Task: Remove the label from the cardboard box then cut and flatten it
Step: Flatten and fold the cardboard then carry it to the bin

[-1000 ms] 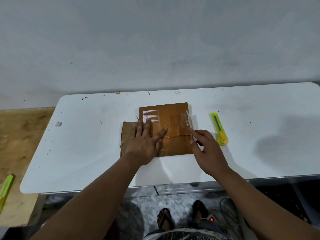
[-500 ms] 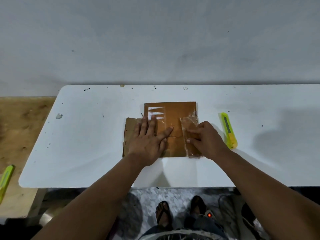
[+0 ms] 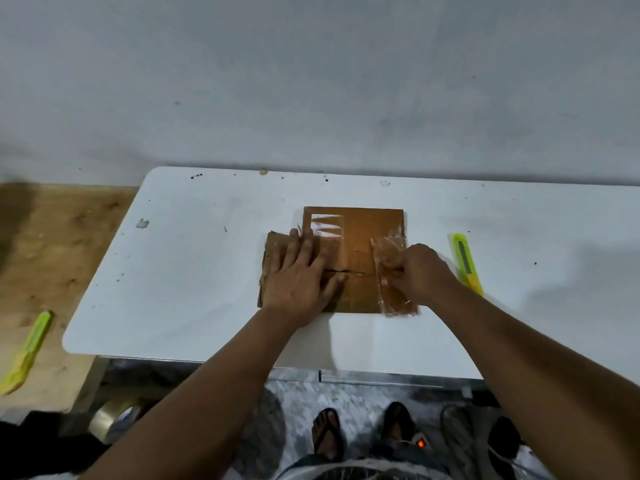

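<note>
Altogether: one box (image 3: 360, 237), two cutters (image 3: 465, 263).

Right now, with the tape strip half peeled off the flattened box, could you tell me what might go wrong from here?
1. The clear tape strip in the right hand may tear or lift the surface of the cardboard box.
2. Only the left hand pins the box down; a hard pull could slide it towards the table edge.
3. The yellow utility knife lies close beside the right hand and might get knocked.
</note>
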The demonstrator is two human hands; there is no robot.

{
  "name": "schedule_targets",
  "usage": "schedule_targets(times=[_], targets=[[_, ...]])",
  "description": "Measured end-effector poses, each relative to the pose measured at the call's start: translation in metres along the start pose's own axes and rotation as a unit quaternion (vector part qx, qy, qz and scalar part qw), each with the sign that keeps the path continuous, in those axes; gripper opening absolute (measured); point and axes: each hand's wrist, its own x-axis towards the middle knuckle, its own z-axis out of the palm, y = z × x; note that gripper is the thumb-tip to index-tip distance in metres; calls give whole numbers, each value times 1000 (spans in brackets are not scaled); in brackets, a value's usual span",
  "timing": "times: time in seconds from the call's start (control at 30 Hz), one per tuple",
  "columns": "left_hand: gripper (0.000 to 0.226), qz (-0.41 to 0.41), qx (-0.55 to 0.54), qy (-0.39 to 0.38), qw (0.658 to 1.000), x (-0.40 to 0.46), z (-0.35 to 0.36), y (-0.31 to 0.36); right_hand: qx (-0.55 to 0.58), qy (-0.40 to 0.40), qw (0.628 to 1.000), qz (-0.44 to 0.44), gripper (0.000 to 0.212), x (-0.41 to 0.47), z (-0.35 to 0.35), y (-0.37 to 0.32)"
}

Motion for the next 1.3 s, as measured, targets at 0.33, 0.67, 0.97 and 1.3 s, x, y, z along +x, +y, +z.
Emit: schedule_targets(times=[0.33,0.67,0.97,1.3], targets=[[124,-360,-188,16,914,-9,-33,-5,-1,19,999,37,33,3,9,-3],[48,-220,-285,89,928,-5,-47,17,39,13,998,54,39,1,12,0],[60,-284,-453,57,843,8,-26,11,150,42,986,54,30,-13,7,-1],[84,-279,-167,-57,944,23,-33,13,163,39,980,108,53,-18,-7,-5]])
